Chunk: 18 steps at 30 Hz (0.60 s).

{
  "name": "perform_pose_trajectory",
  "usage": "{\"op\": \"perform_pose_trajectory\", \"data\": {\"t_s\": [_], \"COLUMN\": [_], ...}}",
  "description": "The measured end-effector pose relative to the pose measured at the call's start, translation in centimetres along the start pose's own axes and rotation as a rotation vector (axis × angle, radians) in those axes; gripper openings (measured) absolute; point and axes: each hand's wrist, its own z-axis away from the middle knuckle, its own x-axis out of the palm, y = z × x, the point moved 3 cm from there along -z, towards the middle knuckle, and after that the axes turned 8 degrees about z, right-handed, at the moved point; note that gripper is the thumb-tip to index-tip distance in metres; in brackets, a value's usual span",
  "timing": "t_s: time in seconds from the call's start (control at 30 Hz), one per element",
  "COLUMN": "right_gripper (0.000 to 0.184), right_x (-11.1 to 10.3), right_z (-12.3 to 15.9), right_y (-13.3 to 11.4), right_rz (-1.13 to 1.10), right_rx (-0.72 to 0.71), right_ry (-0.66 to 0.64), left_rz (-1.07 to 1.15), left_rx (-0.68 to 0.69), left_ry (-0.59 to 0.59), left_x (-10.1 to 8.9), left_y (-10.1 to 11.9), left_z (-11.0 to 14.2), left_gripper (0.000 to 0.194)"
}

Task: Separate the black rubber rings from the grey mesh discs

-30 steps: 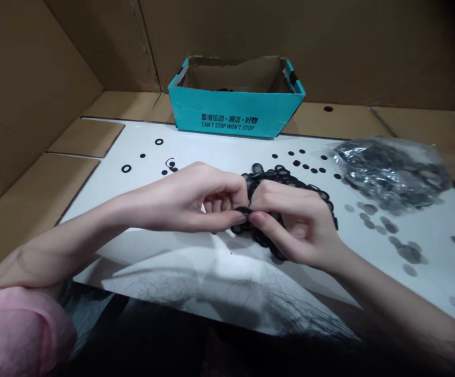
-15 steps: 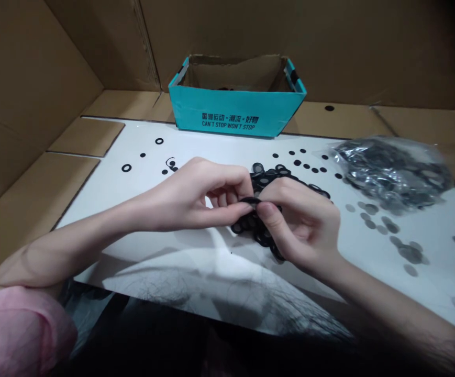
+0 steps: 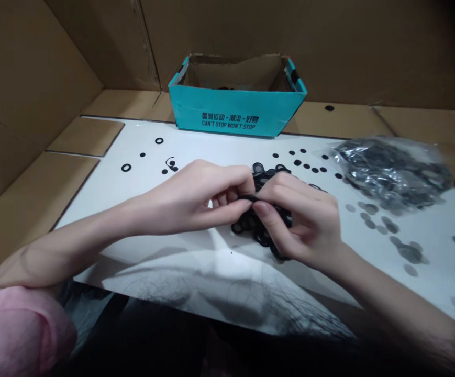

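Observation:
My left hand (image 3: 207, 196) is closed, its thumb and index finger pinching a small black ring (image 3: 247, 198) by the left edge. On the ring's other side my right hand (image 3: 301, 214) grips it between thumb and bent index finger. The fingertips of both hands nearly meet and cover most of the ring, so its centre is hidden. Beneath and behind the fingers lies a pile of black rings (image 3: 262, 238), some with pale grey discs in their middles. My right hand hides part of this pile.
A turquoise box (image 3: 235, 107) stands at the back. At the right lies a clear plastic bag (image 3: 396, 170) of black pieces, with grey translucent discs (image 3: 410, 252) before it. Small black discs (image 3: 306, 166) dot the white board (image 3: 152, 262). Loose rings (image 3: 126, 167) lie at left. Cardboard walls surround everything.
The ring between my fingers has tilted and shows less of its face. My right thumb and fingers have shifted slightly around it; my left hand has barely moved.

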Motion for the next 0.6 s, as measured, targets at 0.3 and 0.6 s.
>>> {"op": "perform_pose_trajectory", "data": {"t_s": [0.3, 0.6], "right_gripper": [0.017, 0.013], "right_x": [0.09, 0.29], "right_z": [0.00, -0.11], "right_y": [-0.32, -0.30], "right_rz": [-0.117, -0.002], "right_rx": [0.093, 0.001], "right_ry": [0.051, 0.018], "left_rz": [0.141, -0.003], "left_rx": [-0.007, -0.038], "left_ry": [0.033, -0.032], "left_x": [-0.20, -0.70], "left_y": [0.00, 0.10], "left_z": [-0.03, -0.11], "left_gripper": [0.006, 0.008]}}
